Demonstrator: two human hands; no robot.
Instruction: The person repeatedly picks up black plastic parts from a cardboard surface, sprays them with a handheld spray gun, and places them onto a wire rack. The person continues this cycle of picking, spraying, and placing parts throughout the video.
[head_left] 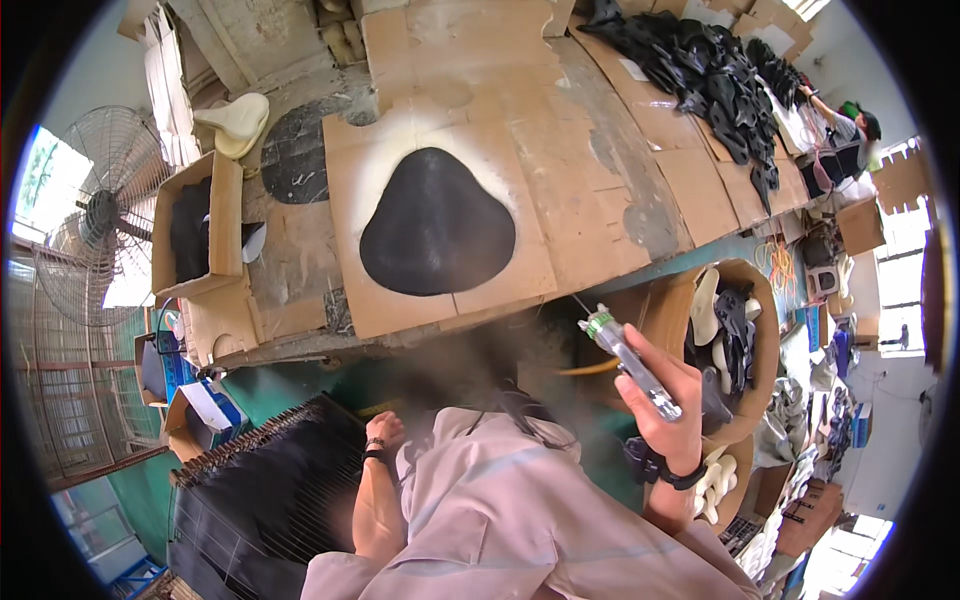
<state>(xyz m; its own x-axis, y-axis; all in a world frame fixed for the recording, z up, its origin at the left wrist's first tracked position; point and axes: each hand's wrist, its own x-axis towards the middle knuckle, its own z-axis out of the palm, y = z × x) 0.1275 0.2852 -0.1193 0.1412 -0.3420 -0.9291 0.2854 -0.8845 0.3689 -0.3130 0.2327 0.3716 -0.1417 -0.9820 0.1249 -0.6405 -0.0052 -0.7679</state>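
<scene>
My right hand (658, 400) is wrapped round a silver hand tool (640, 372) with a green ringed collar and a thin tip pointing up toward the table edge. I cannot make out the tool's exact kind. A yellow-orange hose (588, 369) shows beside it. Down by my side, left of my lap, my left hand (385, 430) is curled closed, with nothing seen in it. On the table in front of me lies a black rounded-triangular piece (437, 225), like a bicycle saddle cover. It rests flat on a cardboard sheet (340, 300), with a pale whitish patch around it.
A cream saddle (238, 123) and a cardboard box (228, 220) with dark pieces stand at the table's left. A black pile (690, 70) lies far right. Below right is a box (765, 330) of saddle parts; below left, a wire rack (270, 500) with dark sheets. Another person (848, 145) is far right.
</scene>
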